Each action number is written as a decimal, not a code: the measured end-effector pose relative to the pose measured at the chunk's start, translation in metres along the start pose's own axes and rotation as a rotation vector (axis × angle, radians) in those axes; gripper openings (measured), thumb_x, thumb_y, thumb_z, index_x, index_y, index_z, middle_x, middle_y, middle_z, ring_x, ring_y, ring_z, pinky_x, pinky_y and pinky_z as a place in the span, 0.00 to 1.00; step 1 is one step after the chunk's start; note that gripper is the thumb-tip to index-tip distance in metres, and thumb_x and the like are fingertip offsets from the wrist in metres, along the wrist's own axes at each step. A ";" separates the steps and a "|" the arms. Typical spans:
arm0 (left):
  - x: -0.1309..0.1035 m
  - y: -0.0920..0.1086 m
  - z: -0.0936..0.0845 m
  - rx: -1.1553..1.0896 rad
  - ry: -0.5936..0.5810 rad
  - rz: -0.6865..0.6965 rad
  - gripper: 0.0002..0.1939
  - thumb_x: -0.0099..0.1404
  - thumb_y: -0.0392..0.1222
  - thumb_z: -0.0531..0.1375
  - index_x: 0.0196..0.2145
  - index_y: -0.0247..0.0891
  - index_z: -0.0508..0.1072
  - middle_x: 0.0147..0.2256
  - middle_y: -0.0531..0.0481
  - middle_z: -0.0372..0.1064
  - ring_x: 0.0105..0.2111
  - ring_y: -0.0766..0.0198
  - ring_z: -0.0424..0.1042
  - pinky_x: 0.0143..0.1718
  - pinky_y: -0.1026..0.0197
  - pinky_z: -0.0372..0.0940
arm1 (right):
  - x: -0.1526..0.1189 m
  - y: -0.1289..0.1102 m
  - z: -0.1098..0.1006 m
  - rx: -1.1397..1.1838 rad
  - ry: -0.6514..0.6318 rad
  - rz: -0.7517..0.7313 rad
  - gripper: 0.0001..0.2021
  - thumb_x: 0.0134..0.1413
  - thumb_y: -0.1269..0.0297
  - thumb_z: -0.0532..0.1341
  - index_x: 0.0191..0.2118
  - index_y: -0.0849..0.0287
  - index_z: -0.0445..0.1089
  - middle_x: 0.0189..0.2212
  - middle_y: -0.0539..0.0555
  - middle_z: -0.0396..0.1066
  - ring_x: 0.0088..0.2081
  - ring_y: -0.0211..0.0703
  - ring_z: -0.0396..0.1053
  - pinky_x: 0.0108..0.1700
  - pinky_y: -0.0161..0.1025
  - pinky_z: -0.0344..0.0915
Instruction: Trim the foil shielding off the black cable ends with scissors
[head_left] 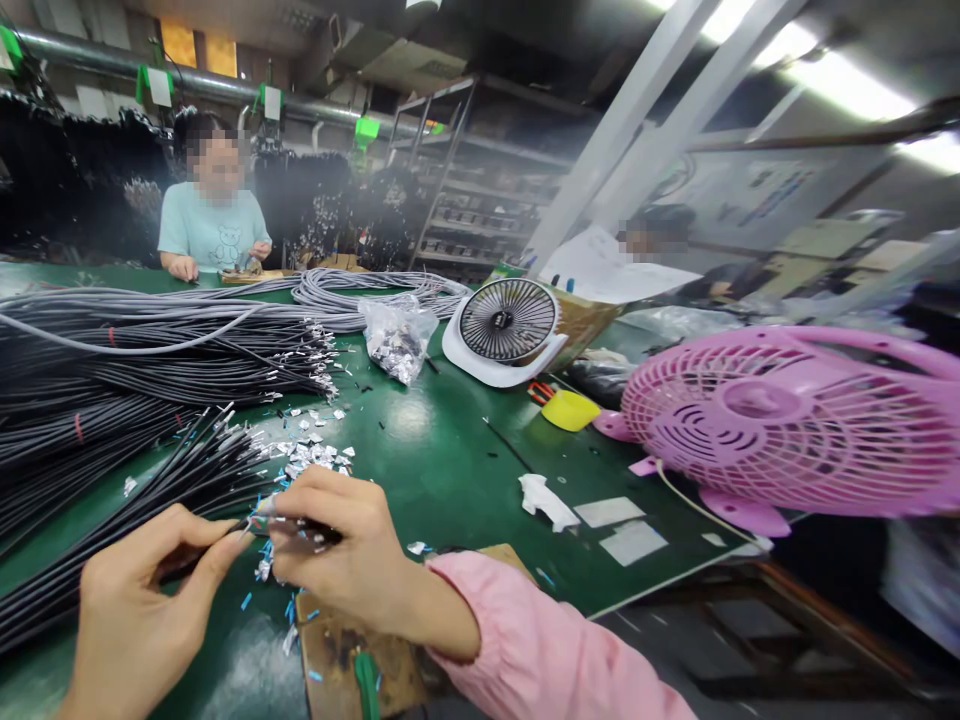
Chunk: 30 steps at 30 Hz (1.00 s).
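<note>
My left hand (150, 590) pinches a black cable (238, 525) between thumb and forefinger, close to its stripped end. At that end, thin coloured wires (257, 520) show, and the fingertips of my right hand (337, 540) are closed on them. A dark, shiny thing (319, 535) shows under the right fingers; its kind is mostly hidden. Beside and behind my hands lies a bundle of black cables (202, 470) with stripped ends. Scraps of silver foil (311, 455) and bits of blue sleeving (246, 601) are strewn around the hands.
A wooden board (330, 650) with a green-handled tool (367, 685) lies below my right hand. Grey cables (360, 290), a plastic bag (401, 340), a small fan (506, 325), a yellow holder (570, 410) and a pink fan (780, 420) stand beyond. A co-worker (214, 225) sits opposite.
</note>
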<state>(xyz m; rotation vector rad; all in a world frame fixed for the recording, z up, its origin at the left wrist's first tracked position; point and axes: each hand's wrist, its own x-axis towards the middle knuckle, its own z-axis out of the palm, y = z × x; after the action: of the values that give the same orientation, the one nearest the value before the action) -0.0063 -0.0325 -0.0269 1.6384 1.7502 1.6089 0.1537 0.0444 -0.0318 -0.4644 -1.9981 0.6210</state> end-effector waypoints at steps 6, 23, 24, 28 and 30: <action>0.011 0.003 -0.008 -0.019 -0.201 0.079 0.11 0.58 0.50 0.65 0.23 0.44 0.79 0.18 0.55 0.72 0.16 0.66 0.69 0.16 0.69 0.62 | 0.002 0.001 -0.009 -0.015 -0.157 -0.111 0.09 0.58 0.74 0.55 0.38 0.61 0.73 0.31 0.55 0.73 0.30 0.39 0.68 0.31 0.36 0.66; 0.011 0.001 -0.008 -0.016 -0.119 0.291 0.12 0.57 0.39 0.64 0.18 0.42 0.70 0.16 0.57 0.64 0.16 0.69 0.62 0.18 0.67 0.59 | 0.020 -0.005 -0.002 0.965 -0.022 0.841 0.09 0.37 0.64 0.61 0.16 0.56 0.58 0.10 0.39 0.48 0.13 0.26 0.40 0.14 0.29 0.36; 0.011 0.000 -0.008 -0.022 -0.121 0.275 0.12 0.57 0.39 0.64 0.18 0.42 0.70 0.16 0.57 0.64 0.17 0.69 0.62 0.18 0.67 0.59 | 0.023 -0.005 -0.006 0.965 0.080 0.821 0.11 0.38 0.62 0.61 0.17 0.56 0.57 0.12 0.40 0.50 0.14 0.27 0.41 0.14 0.29 0.39; 0.011 -0.004 -0.007 -0.021 -0.075 0.211 0.12 0.56 0.42 0.65 0.18 0.42 0.71 0.17 0.57 0.63 0.17 0.69 0.61 0.17 0.67 0.58 | 0.028 -0.009 -0.011 0.676 0.190 0.662 0.14 0.45 0.59 0.62 0.18 0.57 0.59 0.13 0.42 0.53 0.16 0.29 0.48 0.18 0.30 0.48; 0.009 -0.005 -0.006 -0.019 -0.067 0.184 0.12 0.56 0.44 0.66 0.18 0.42 0.71 0.17 0.58 0.63 0.16 0.69 0.61 0.16 0.68 0.56 | 0.026 -0.012 -0.008 0.470 0.004 0.466 0.13 0.50 0.60 0.64 0.20 0.58 0.63 0.17 0.45 0.59 0.20 0.31 0.54 0.22 0.31 0.54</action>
<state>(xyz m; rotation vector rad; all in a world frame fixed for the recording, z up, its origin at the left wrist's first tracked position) -0.0172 -0.0269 -0.0243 1.8690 1.5868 1.6211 0.1471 0.0513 -0.0034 -0.6392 -1.6662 1.3375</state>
